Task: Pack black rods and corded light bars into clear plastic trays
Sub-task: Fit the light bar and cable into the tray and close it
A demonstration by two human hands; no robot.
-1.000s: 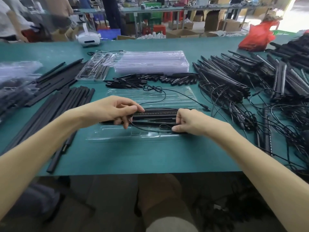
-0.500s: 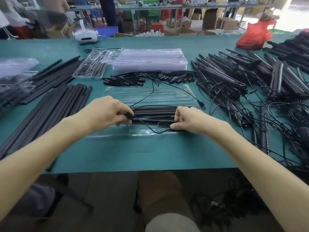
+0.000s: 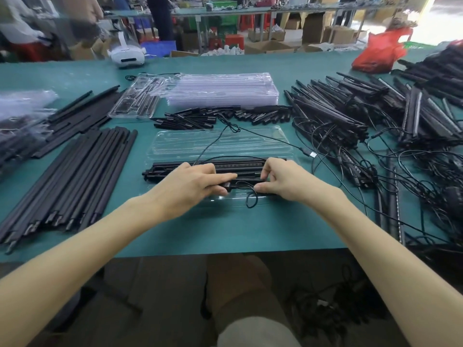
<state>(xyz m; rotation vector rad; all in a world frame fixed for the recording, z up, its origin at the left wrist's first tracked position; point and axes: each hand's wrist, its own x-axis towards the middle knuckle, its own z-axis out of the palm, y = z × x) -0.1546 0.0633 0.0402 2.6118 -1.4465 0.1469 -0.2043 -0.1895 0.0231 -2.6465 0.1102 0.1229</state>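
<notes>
Left hand (image 3: 193, 181) covers light bars (image 3: 240, 165) middle; far workers (image 3: 45, 23) blurred.

Two bare arms show from the lower corners, the left arm (image 3: 82, 249) and the right arm (image 3: 370, 236), both uncovered along all of their visible length up to the wrists. The left grip (image 3: 193, 181) and the right grip (image 3: 283, 182) are bare hands as well. A short, plain nail shows on the right thumb (image 3: 259, 188). Lower in the frame, in shadow, a leg (image 3: 238, 284) is clad in dull brown cloth – soft and slightly creased. Near the bottom edge lies a fold of pale cloth (image 3: 258, 331), grey-white and smooth – whether it is a shirt hem or a trouser leg cannot be told.
</notes>
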